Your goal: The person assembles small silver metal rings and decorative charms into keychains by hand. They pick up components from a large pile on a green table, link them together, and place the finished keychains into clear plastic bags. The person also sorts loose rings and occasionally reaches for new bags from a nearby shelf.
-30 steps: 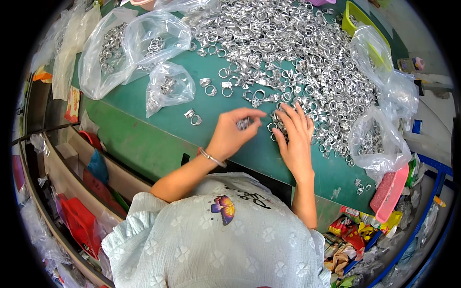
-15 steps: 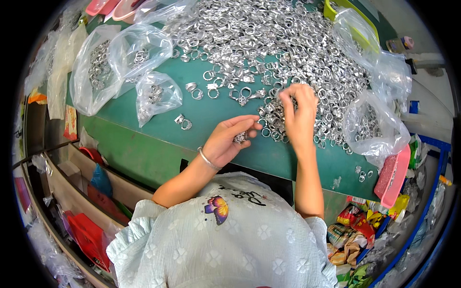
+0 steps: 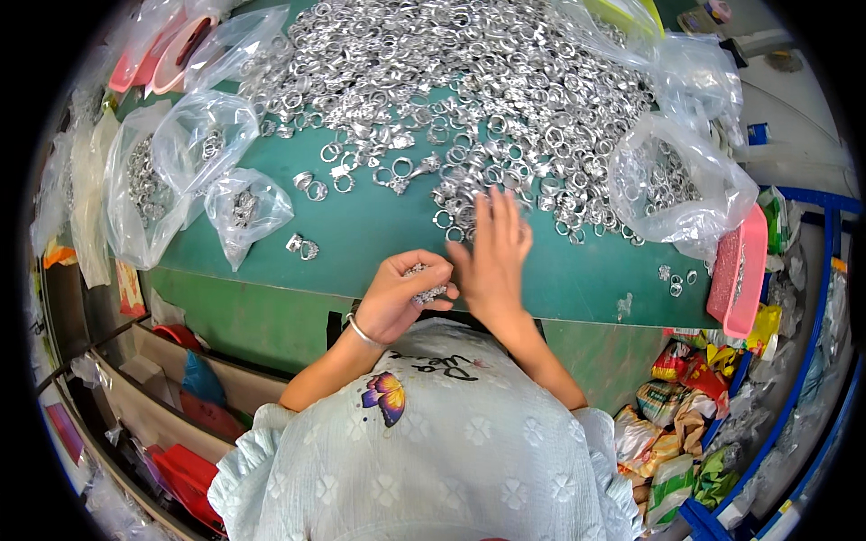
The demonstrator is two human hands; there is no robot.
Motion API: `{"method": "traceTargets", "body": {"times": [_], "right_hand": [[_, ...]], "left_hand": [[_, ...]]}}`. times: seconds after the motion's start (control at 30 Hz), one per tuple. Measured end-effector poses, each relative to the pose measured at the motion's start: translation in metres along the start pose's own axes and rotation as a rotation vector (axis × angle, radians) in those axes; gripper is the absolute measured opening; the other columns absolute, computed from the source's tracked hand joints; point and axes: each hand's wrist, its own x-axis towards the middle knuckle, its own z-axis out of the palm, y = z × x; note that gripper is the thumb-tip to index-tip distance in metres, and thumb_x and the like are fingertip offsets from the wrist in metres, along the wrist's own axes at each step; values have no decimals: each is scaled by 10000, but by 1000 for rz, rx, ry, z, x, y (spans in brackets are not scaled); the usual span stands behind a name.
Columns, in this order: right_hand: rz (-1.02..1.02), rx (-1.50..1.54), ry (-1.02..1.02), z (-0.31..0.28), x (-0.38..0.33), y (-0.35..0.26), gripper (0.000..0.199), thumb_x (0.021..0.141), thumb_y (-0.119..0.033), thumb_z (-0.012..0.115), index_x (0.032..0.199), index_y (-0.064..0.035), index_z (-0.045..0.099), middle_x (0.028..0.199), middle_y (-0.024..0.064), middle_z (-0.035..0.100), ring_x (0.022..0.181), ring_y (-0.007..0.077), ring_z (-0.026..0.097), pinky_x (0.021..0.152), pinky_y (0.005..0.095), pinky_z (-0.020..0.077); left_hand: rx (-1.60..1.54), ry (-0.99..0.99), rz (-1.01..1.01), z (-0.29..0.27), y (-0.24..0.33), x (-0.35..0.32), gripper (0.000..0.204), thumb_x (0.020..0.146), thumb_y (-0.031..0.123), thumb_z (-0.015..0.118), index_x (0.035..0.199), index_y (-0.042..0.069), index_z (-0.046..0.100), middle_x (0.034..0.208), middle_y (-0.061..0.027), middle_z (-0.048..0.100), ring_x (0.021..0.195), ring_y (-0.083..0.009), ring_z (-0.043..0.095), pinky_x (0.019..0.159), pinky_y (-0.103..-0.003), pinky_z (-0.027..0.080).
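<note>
Close to the front edge of the green table, my left hand [image 3: 397, 302] is curled around several silvery rings [image 3: 428, 290], partly hidden by its fingers. Just to its right, my right hand [image 3: 496, 261] lies with fingers stretched out, slightly blurred, and I see nothing held in it. Its fingertips reach the near edge of a small heap of rings [image 3: 456, 194]. Beyond that spreads a large pile of silver-coloured rings [image 3: 505, 72]. A few loose rings [image 3: 343, 178] lie to the left of the heap.
Clear plastic bags with rings stand at left, including a small bag [image 3: 248, 216], and another bag [image 3: 681, 185] at right. A pink tray [image 3: 741, 279] sits at the table's right edge. Pink basins [image 3: 149, 59] are far left. Snack packages [image 3: 672, 406] fill a place below right.
My right hand has come back from the ring pile toward my left hand, and its bent fingers are now stretched out. My left hand stays curled around its rings. The whole view has shifted.
</note>
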Motion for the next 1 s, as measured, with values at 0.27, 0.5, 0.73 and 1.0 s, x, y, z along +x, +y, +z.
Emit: {"method": "traceTargets", "body": {"times": [0.27,0.5,0.73,1.0], "right_hand": [[-328,381,113,5,26,-5,267,761,-40,595,1027,-19,587,1175,146,514,1140,331,464,933,420,363],[293,-329,423,-48,-1,66,280,705,-246,725,872,-80,572,909,71,519,886,269,461,743,381,322],[343,21,442,-53,-7,68,102,779,-141,638,818,-49,612,837,53,552,820,220,482,750,342,332],[261,212,139,-50,-9,52,74,743,-66,653,766,-10,610,710,99,565,696,252,516,651,350,408]], "left_hand": [[-54,-14,187,-2,4,-8,106,840,113,572,905,30,575,771,-64,519,743,-172,538,541,-225,491],[-163,-66,5,1,-5,-2,138,862,155,594,911,26,588,816,-64,548,804,-169,579,599,-251,532],[-78,-94,-100,23,-18,14,184,858,110,593,1024,32,604,885,-56,597,762,-134,562,550,-214,455],[31,-27,-56,27,-20,19,216,845,105,610,1039,10,600,773,-42,592,715,-124,566,534,-217,436]]}}
